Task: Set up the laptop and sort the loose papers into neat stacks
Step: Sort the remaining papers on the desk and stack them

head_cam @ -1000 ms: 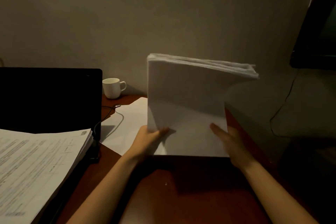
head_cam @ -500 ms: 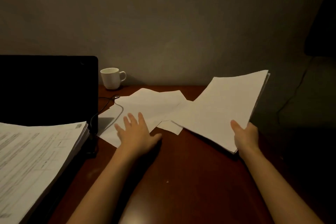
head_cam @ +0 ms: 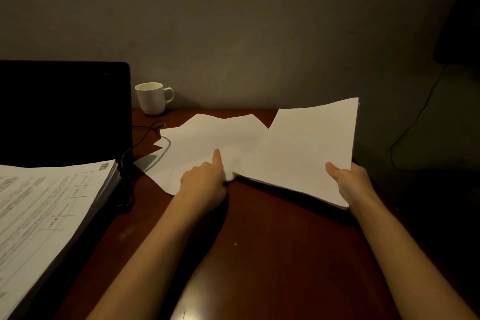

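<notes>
The right hand (head_cam: 349,183) grips a stack of white paper (head_cam: 306,148) by its near corner, thumb on top, lifting it off the brown desk (head_cam: 272,241). The left hand (head_cam: 205,182) pinches the edge of loose sheets (head_cam: 205,138) lying flat, one finger pointing out. The black laptop (head_cam: 62,112) stands open at the left, with printed papers (head_cam: 44,210) on it. A white cup (head_cam: 152,97) sits by the wall.

A dim room: a plain grey-beige wall (head_cam: 233,21) rises behind a dark reddish wooden desk (head_cam: 272,241). A thin cable (head_cam: 415,122) hangs down the wall, below a dark shape (head_cam: 462,21).
</notes>
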